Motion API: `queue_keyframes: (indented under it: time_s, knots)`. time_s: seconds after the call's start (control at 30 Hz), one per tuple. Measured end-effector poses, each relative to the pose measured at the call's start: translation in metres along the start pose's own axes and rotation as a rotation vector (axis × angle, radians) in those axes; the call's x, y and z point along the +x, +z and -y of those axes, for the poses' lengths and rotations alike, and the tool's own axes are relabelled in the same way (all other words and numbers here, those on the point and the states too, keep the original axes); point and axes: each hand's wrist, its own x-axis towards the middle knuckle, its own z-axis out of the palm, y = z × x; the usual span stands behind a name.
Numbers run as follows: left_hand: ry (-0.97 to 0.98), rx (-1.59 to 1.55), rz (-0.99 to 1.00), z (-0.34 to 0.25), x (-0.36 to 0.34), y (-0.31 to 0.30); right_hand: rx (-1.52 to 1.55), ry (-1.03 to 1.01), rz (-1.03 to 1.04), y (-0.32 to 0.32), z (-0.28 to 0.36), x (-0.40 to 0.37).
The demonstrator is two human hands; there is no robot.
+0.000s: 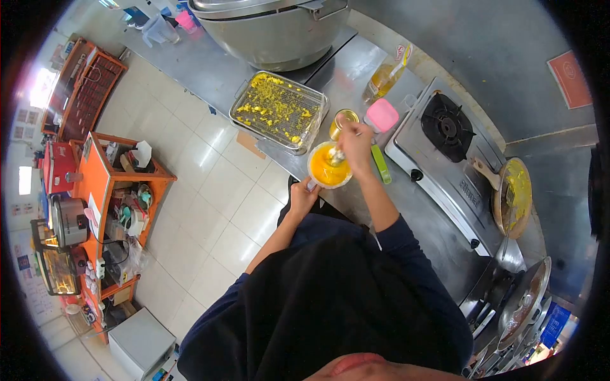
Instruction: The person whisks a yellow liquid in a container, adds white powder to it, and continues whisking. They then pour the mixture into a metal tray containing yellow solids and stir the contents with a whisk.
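Note:
A white cup (pixel 329 166) full of bright yellow liquid is at the steel counter's edge. My left hand (pixel 303 199) is closed on the cup's handle at its lower left. Above the cup, my right hand (pixel 356 147) grips a utensil whose pale end dips into the yellow liquid; most of the utensil is hidden by the fingers. Just behind the cup stands an open can (pixel 344 125), partly covered by my right hand. A pink-lidded container (pixel 382 115) and a green-handled tool (pixel 381 165) lie to the right of that hand.
A wire rack tray (pixel 277 109) with yellow crumbs sits left of the can. Behind are a large metal pot (pixel 273 35) and an oil bottle (pixel 384 79). A gas stove (pixel 445 152) and a yellow-coated pan (pixel 512 198) are at the right.

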Motion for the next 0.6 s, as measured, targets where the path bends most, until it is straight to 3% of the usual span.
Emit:
queue_keyframes:
  time_s: [0.07,0.13,0.17,0.27,0.3,0.33,0.4,0.43,0.47,0.53,0.57,0.6]
  knots:
    - [-0.07,-0.079,-0.015,0.001,-0.003,0.0,0.088,-0.029,-0.087,-0.002,0.008,0.003]
    - [-0.108,-0.082,-0.007,0.008,-0.006,-0.001,0.204,-0.202,-0.291,0.007,-0.023,0.001]
    - [-0.124,-0.089,0.0,0.01,-0.001,0.0,0.011,-0.145,-0.09,0.016,-0.021,-0.001]
    - [-0.088,-0.083,-0.059,0.008,-0.003,0.003,0.014,-0.013,-0.03,0.006,0.01,0.003]
    - [-0.098,-0.08,-0.062,0.008,-0.005,0.002,0.213,-0.08,-0.115,-0.001,0.016,0.001]
    - [-0.052,-0.054,-0.076,0.008,-0.003,0.001,0.211,-0.077,-0.108,0.005,-0.003,0.001]
    - [-0.007,-0.033,-0.098,0.005,-0.003,0.001,0.05,-0.303,-0.149,0.021,-0.038,0.0]
    - [-0.037,-0.026,-0.077,0.004,-0.004,0.001,-0.022,-0.22,0.044,0.019,-0.038,0.003]
    - [-0.069,-0.018,-0.056,0.003,-0.003,0.0,-0.022,-0.223,0.048,0.017,-0.021,0.002]
    - [-0.101,-0.007,-0.028,-0.009,-0.001,-0.006,0.192,-0.061,-0.188,0.01,0.011,0.0]
    - [-0.133,-0.001,-0.002,-0.012,-0.001,-0.008,0.392,-0.169,-0.176,0.004,0.019,-0.005]
    - [-0.146,-0.002,-0.003,-0.007,-0.005,-0.007,0.386,-0.159,-0.171,0.012,0.002,-0.007]
